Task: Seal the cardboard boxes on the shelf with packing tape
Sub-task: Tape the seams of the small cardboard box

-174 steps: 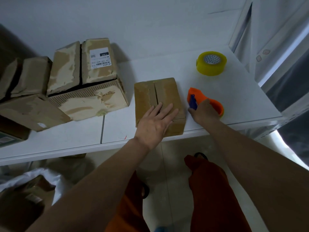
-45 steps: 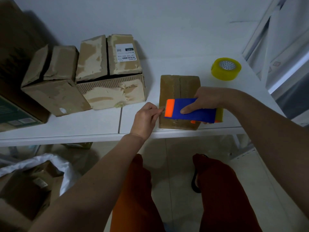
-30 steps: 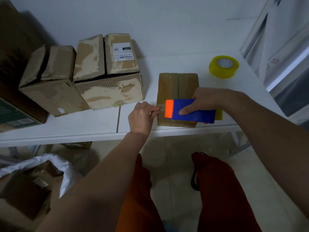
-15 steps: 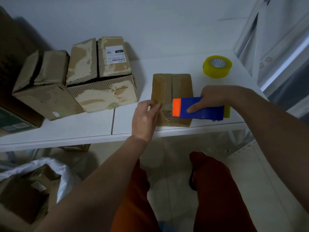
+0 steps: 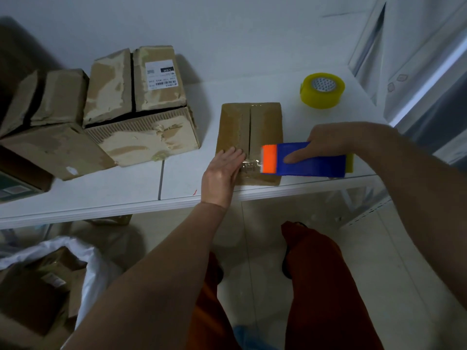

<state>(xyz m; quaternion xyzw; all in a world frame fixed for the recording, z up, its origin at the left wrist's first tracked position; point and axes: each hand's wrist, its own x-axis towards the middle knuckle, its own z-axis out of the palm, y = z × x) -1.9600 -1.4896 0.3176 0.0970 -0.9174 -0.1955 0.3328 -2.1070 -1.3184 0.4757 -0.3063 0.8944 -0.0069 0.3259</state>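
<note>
On the shelf (image 5: 101, 198), small box (image 5: 250, 132) lies under both hands.

Matt cardboard box (image 5: 262, 127), glossy plastic tape dispenser (image 5: 308, 164), smooth white shelf (image 5: 101, 193).

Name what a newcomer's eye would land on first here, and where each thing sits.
The blue and orange tape dispenser stands out most, gripped by the right hand over the near end of the small cardboard box at the shelf's front edge. The left hand lies flat on that box beside the dispenser's orange tip. A yellow tape roll sits behind, to the right.
</note>
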